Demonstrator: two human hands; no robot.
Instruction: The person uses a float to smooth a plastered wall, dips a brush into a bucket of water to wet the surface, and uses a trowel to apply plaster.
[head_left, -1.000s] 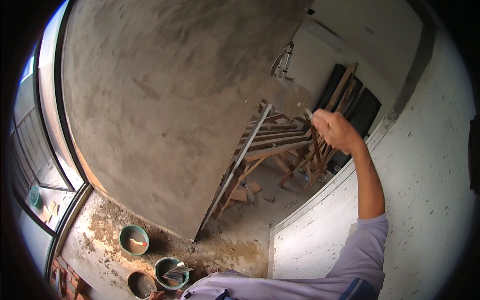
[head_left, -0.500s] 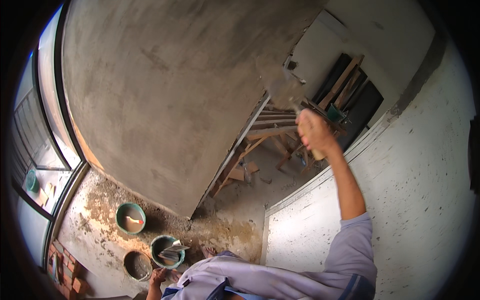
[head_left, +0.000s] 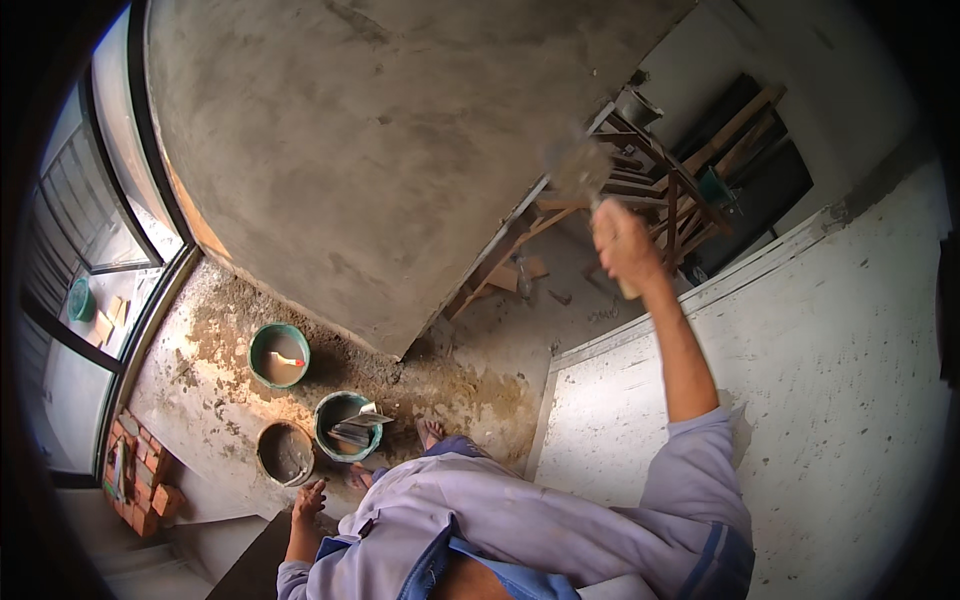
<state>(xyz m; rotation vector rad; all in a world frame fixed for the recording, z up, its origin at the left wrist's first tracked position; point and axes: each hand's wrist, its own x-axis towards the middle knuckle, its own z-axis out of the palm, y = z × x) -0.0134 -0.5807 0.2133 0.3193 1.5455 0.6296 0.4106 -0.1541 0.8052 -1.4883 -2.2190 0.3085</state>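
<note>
My right hand (head_left: 626,246), at the end of a raised arm, is closed around the handle of a trowel (head_left: 580,172). Its blade is smeared by motion and lies over the edge of the grey plastered wall (head_left: 330,170); whether it touches the plaster I cannot tell. Low at my left side hangs my left hand (head_left: 309,499), its fingers loosely apart and holding nothing. Nearest to it is a bucket (head_left: 262,462) of grey mix. Beside that, a green-rimmed bucket (head_left: 320,430) holds flat metal tools.
Another green bucket (head_left: 252,357) holds murky water and a brush (head_left: 288,360). Bricks (head_left: 143,500) are piled at lower left by the glass door frame (head_left: 150,310). Past the wall edge lie timber pieces (head_left: 735,130). A white speckled wall (head_left: 800,380) stands close on my right.
My view has shifted, so the buckets and floor appear higher. The trowel is still in my right hand, its blade by the wall edge. My left hand has dropped away from the bucket rim.
</note>
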